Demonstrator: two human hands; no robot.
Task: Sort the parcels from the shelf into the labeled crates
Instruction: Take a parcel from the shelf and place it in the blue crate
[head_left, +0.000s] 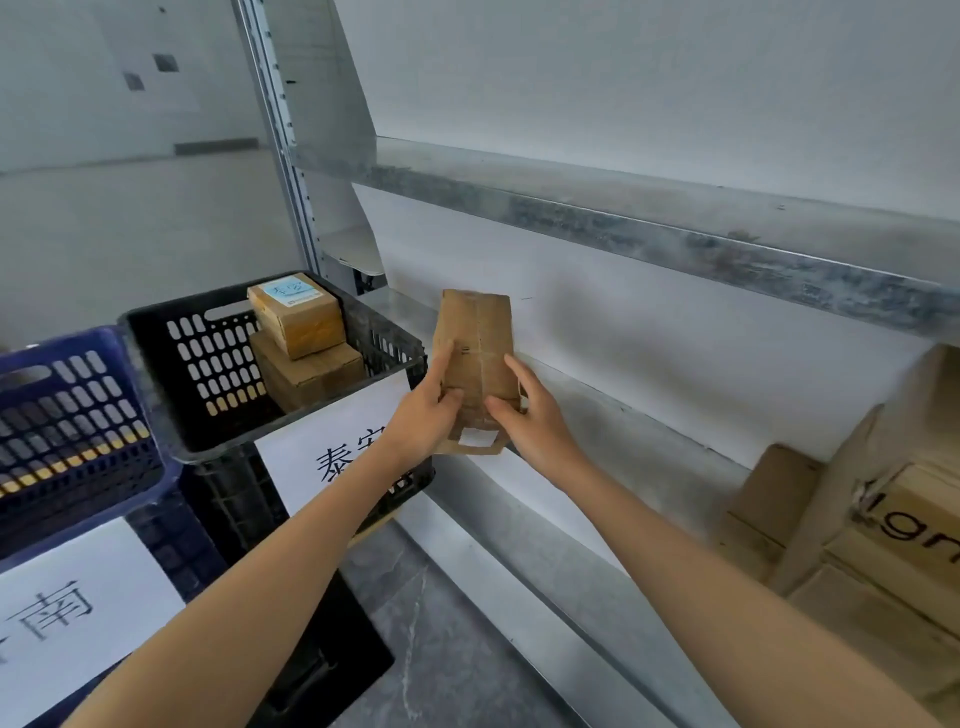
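A small brown cardboard parcel (477, 348) is held upright in front of the metal shelf (597, 415), between both hands. My left hand (423, 415) grips its left side with the thumb on the front. My right hand (535, 415) grips its right side. A white label shows at the parcel's bottom end. Just left of the parcel stands a black crate (171, 415) with a white paper sign (322, 447) on its front. Inside it lie two brown parcels, the upper one (296, 314) with a blue label. A blue crate (67, 426) with its own sign (78, 613) stands further left.
Several cardboard boxes (883, 519) are stacked on the shelf at the right. An upper shelf board (623, 218) runs across above the hands. A shelf upright (280, 145) rises behind the black crate. Grey floor (441, 649) shows between crates and shelf.
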